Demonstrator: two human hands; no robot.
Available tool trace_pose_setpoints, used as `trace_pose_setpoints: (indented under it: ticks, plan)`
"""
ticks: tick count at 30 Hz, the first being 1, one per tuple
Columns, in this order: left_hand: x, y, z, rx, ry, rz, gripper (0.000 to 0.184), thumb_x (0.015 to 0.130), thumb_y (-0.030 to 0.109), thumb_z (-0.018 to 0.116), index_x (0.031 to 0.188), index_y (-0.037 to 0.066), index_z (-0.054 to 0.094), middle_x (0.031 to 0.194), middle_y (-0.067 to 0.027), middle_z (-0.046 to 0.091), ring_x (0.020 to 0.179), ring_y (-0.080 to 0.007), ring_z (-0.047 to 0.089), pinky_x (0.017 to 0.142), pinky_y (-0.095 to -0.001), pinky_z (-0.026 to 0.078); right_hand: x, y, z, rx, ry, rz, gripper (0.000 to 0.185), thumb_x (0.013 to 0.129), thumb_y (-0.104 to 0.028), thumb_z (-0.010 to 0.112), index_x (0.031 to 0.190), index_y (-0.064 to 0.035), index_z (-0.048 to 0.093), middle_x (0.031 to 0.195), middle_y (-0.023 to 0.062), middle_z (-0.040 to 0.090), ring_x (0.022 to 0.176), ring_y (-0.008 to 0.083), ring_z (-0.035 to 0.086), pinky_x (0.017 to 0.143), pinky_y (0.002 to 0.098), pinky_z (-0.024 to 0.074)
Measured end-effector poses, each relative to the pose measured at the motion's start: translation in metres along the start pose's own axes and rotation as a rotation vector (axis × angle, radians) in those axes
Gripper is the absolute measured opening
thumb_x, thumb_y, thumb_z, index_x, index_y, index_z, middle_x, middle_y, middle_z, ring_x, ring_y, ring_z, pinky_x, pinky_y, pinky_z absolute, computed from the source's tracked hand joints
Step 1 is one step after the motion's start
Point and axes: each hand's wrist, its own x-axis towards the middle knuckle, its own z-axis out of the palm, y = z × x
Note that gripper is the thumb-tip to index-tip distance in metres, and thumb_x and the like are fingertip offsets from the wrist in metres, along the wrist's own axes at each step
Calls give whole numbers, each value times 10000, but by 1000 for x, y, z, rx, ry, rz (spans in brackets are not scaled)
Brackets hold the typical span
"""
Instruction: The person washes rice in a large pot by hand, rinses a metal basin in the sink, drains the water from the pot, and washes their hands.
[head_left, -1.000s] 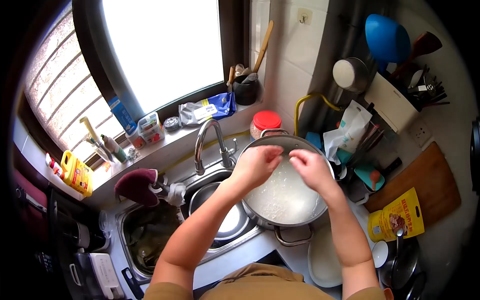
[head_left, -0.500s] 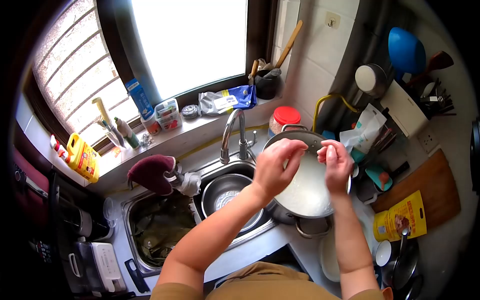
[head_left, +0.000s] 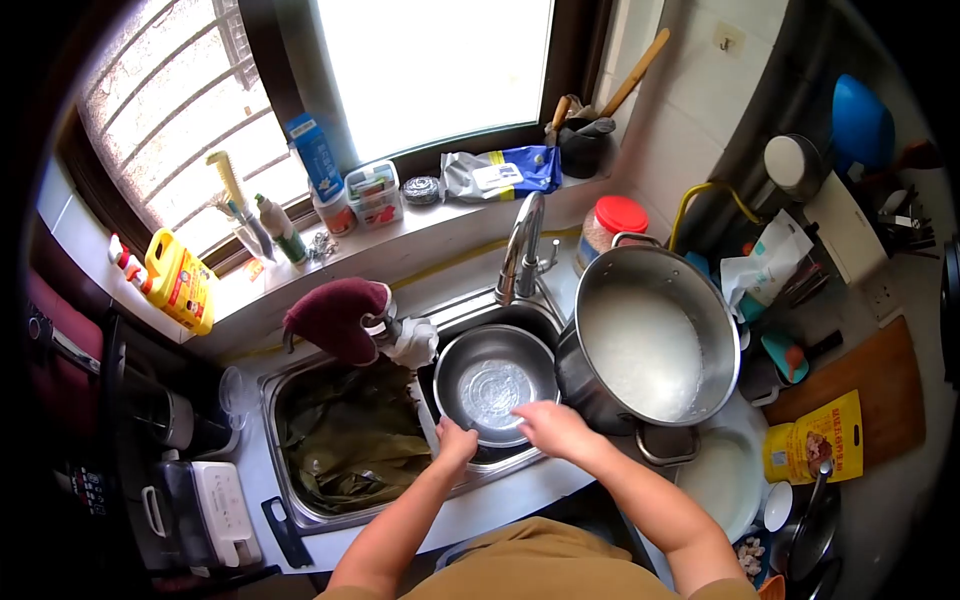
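A round stainless steel basin with a little water in it sits in the right-hand sink compartment. My left hand is closed at its near left rim. On the near right side, my right hand has its fingers closed over the rim, fingertips reaching inside. Right of the sink stands a large steel pot holding white grains in cloudy liquid. Broad dark green leaves fill the left sink compartment. The chrome faucet rises behind the basin.
A maroon cloth hangs behind the left compartment. Beside the pot are a red-lidded jar, a yellow pouch and a bowl of whitish liquid. Bottles and a wipes pack line the sill. A white-lidded container stands left.
Both hands have come down from over the large pot to the steel basin's near rim. The pot's opening is now uncovered, and the view has shifted slightly.
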Motion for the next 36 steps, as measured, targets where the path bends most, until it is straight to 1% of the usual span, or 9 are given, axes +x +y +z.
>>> trace_pose_setpoints:
  ticks: [6, 8, 9, 17, 23, 28, 30, 32, 36]
  plan:
    - [33, -12, 13, -294, -164, -197, 554, 657, 87, 557, 1120, -110, 325, 901, -234, 532, 865, -332, 535, 745, -359, 428, 18, 27, 93, -247, -226, 81, 318, 723, -142, 474, 1027, -69, 531, 915, 126, 582, 863, 282, 548, 737, 381, 437]
    - [12, 9, 8, -419, 71, -108, 332, 648, 98, 572, 909, -69, 453, 780, -188, 555, 721, -295, 562, 642, -377, 432, 23, 24, 100, -171, -289, 195, 260, 709, -144, 482, 947, -69, 552, 847, 129, 596, 794, 297, 568, 687, 396, 450]
    - [25, 0, 15, -364, 150, 60, 210, 659, 126, 566, 749, -28, 456, 735, -174, 541, 639, -294, 550, 611, -381, 423, 22, 20, 98, -121, -165, 189, 184, 699, -133, 488, 856, -67, 556, 773, 150, 591, 724, 318, 572, 641, 410, 452]
    - [-40, 78, -32, 139, 180, 672, 156, 682, 169, 511, 713, 32, 443, 663, -153, 534, 632, -359, 523, 581, -431, 408, 12, -8, 88, 441, 0, 230, 252, 710, -200, 557, 909, -46, 551, 805, 178, 579, 789, 317, 556, 670, 368, 428]
    - [-91, 81, -62, 407, 463, 1184, 125, 632, 98, 534, 622, 65, 413, 537, -90, 423, 491, -271, 496, 419, -344, 399, 11, -48, 88, 517, 51, -150, 259, 748, -231, 530, 911, -31, 517, 870, 190, 562, 826, 362, 517, 690, 406, 414]
    - [-117, 60, -78, 303, 646, 1104, 154, 631, 108, 561, 604, 66, 415, 550, -82, 442, 474, -272, 487, 434, -357, 401, -4, -68, 72, 493, -62, -303, 238, 729, -153, 528, 932, -32, 505, 902, 171, 554, 844, 339, 515, 707, 385, 421]
    - [-121, 41, -84, -133, 696, 808, 174, 647, 99, 557, 602, 47, 397, 520, -101, 425, 434, -267, 429, 425, -336, 373, -10, -76, 68, 422, -73, -378, 238, 713, -114, 525, 937, -35, 508, 913, 165, 555, 850, 328, 520, 708, 378, 426]
    - [-130, 19, -93, -453, 722, 626, 222, 702, 70, 540, 592, 45, 348, 480, -28, 328, 445, -109, 316, 423, -256, 311, -12, -81, 76, 413, 121, -619, 276, 665, -61, 527, 940, -44, 514, 933, 157, 554, 861, 302, 531, 710, 370, 437]
    - [-132, -61, -94, -766, 814, 567, 127, 735, 26, 505, 692, 70, 393, 621, 48, 388, 563, -34, 341, 493, -189, 314, -13, -91, 87, 120, -82, -804, 269, 673, -44, 505, 939, -74, 534, 836, 89, 592, 846, 254, 550, 677, 340, 447]
